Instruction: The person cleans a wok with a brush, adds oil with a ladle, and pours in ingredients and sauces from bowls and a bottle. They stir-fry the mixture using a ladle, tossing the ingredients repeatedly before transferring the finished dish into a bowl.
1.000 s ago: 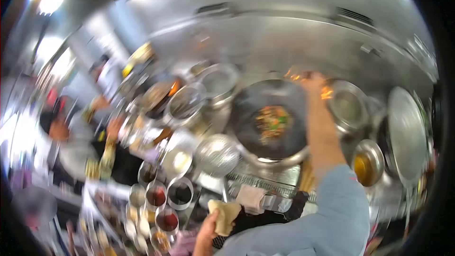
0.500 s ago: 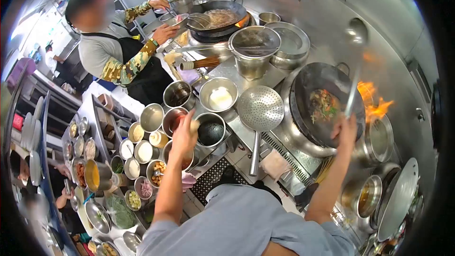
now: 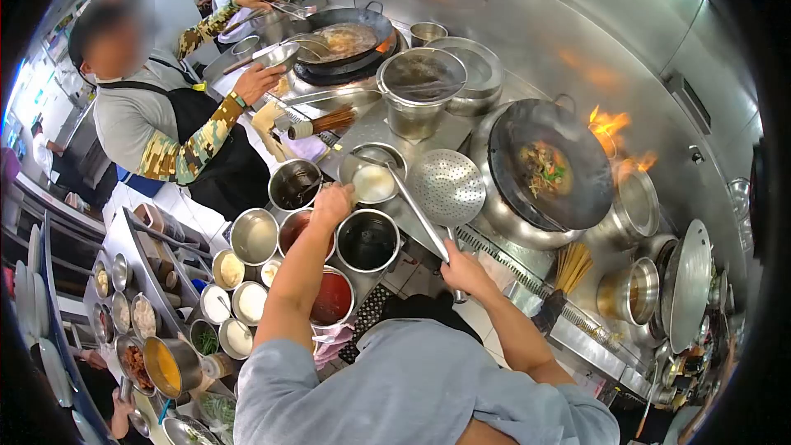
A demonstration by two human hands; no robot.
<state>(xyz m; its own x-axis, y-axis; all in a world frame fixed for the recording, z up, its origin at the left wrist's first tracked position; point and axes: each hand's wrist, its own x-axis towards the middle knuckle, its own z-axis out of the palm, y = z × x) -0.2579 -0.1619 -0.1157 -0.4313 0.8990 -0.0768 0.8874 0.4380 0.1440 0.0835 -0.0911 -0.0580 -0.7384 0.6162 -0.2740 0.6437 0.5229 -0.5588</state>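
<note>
My right hand [image 3: 465, 270] is closed around the long handle of a ladle [image 3: 423, 220]. The ladle's head reaches into a steel pot [image 3: 402, 166] of white contents, just left of a perforated strainer [image 3: 446, 188]. Over the sauce pots, my left hand [image 3: 332, 204] has its fingers curled together beside that pot; a small pale bit shows at the fingertips, too small to name. Below my left forearm is a pot of red sauce [image 3: 331, 297], and a pot of dark liquid [image 3: 368, 241] stands to its right. Chopped food [image 3: 544, 170] lies in the smoking wok [image 3: 581, 189].
Flames [image 3: 610, 130] rise behind the wok's right side. A co-worker [image 3: 177, 115] at left holds a bowl beside another wok [image 3: 358, 33]. A strainer rests over a tall pot [image 3: 416, 119]. A bamboo brush [image 3: 329, 121] lies nearby. Ingredient containers [image 3: 173, 367] crowd the lower left.
My right hand has swung the ladle left from above the wok to the pot of white contents. My left hand is now beside that pot. The co-worker's bowl has moved.
</note>
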